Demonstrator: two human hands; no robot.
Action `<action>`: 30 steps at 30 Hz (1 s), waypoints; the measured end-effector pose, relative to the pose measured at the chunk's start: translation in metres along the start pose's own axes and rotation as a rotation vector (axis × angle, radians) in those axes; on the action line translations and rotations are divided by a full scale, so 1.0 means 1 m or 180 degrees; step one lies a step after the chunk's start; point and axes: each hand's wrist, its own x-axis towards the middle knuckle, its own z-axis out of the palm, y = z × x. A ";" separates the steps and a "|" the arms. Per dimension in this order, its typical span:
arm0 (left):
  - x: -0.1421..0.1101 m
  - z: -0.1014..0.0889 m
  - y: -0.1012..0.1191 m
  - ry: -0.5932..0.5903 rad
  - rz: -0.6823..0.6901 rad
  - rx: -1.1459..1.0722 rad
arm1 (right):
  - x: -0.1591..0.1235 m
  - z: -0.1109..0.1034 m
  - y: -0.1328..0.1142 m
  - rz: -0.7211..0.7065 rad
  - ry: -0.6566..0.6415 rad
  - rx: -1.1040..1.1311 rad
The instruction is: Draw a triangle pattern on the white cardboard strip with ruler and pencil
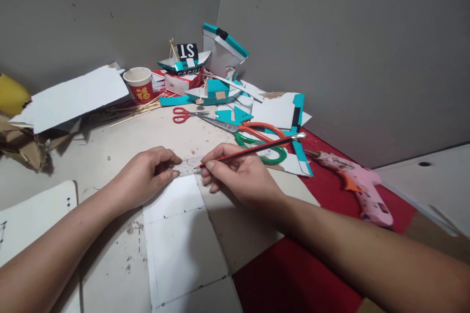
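Note:
A red-and-black pencil (253,149) is in my right hand (240,176), gripped near its point, with the tip down by the far end of a white card strip (179,244). Pencil lines and small dark marks cross the strip. My left hand (150,173) has thumb and fingers closed on what looks like a clear ruler (189,166), lying across the strip's far edge. Both ends of this see-through piece are partly hidden by my hands.
Beyond my hands lie large scissors (227,126), small red scissors (181,115), paper boats (213,95) and a red paper cup (138,85). A pink glue gun (356,181) rests at right on red cloth. White card (81,95) sits on cardboard scraps at left. Grey walls stand behind.

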 end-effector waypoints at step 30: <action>0.000 0.001 0.004 0.0096 -0.0026 0.0115 | -0.001 0.008 0.019 -0.1170 -0.0615 -0.1936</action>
